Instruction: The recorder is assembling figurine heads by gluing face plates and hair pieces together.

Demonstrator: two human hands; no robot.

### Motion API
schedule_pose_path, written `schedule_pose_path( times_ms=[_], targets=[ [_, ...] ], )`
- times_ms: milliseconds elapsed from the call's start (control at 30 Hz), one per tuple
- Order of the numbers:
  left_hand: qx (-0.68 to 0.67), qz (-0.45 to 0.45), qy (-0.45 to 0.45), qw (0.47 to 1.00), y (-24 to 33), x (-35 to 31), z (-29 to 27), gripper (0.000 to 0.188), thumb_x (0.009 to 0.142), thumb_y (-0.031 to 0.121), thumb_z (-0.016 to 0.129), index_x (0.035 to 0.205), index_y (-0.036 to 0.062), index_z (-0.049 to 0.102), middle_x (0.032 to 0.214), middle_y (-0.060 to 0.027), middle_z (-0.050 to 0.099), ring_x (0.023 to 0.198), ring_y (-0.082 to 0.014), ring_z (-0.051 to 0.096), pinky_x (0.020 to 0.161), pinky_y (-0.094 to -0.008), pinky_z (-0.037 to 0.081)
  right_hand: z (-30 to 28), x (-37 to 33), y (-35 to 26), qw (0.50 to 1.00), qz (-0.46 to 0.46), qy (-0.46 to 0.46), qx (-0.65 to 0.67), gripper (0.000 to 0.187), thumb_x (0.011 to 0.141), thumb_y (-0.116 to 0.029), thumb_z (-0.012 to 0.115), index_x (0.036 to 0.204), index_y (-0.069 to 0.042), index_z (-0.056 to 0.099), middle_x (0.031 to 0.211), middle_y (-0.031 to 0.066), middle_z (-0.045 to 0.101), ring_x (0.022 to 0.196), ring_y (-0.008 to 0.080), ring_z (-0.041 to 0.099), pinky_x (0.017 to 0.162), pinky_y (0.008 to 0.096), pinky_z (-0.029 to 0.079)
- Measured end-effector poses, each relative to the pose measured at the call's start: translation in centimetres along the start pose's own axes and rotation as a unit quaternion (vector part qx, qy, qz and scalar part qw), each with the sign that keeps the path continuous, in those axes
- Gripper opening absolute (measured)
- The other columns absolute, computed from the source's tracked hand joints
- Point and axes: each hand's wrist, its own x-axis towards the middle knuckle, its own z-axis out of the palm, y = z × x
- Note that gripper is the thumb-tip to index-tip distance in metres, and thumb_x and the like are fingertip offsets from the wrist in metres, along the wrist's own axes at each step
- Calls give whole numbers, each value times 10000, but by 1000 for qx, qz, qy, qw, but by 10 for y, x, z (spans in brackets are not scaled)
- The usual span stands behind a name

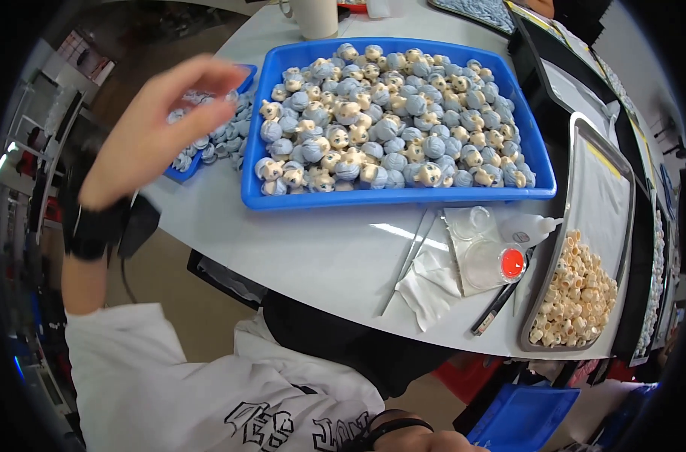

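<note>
Nearest the camera was the person's white printed sweatshirt (207, 392), with the right hand (426, 441) at the lower edge, cut off by the frame, so its grip could not be told. Beyond lay the white table (313, 248). At its far middle sat the big blue tray (396, 197), heaped with small doll heads (392, 113) in blue-grey hair. A metal tray (607, 188) ran along the right edge, holding bare, hairless heads (577, 301) at its near end. A smaller blue tray (183, 173) of blue-grey hair pieces (215, 143) overhung the far left edge. The left hand (162, 128) hovered over it, fingers loosely curled and half open, blurred; whether it pinched anything could not be made out. Near the front edge lay a tissue (430, 290), a clear dish (486, 264) with a red blob, a glue bottle (528, 226), tweezers (407, 264) and a pen (497, 305). The small tray could probably tip off its edge if knocked, and a sleeve might smear the red blob.
</note>
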Motion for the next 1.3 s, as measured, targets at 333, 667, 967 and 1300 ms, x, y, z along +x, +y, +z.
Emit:
schedule_pose_path(
  times_ms=[333,667,967,1300],
  targets=[
    [202,-62,105,972,-56,-72,82,911,594,187,785,1342,54,283,1382,-156,230,1239,-344,293,995,-420,291,-6,12,0,998,-6,33,-55,219,923,-171,373,835,-99,560,904,115,637,751,245,456,675,300,396],
    [164,-23,126,978,-84,-53,105,783,642,201,713,1296,1,331,1328,-195,291,1234,-383,262,1013,-438,227,-49,50,4,997,18,56,-42,243,917,-183,337,843,-92,549,901,160,631,812,266,482,736,306,389],
    [205,-57,127,969,-87,-53,110,594,638,160,698,1148,-19,451,1117,-162,379,1017,-321,376,896,-380,319,-76,56,8,997,-36,-58,31,241,917,-213,346,872,-103,555,903,143,628,811,261,478,731,304,399],
    [171,-29,149,974,-83,-46,108,421,618,133,685,958,-32,501,969,-158,488,903,-330,455,801,-380,372,-55,54,-10,974,-2,177,-144,132,918,-180,421,899,-113,532,901,82,602,768,213,477,673,294,404]
  ],
)
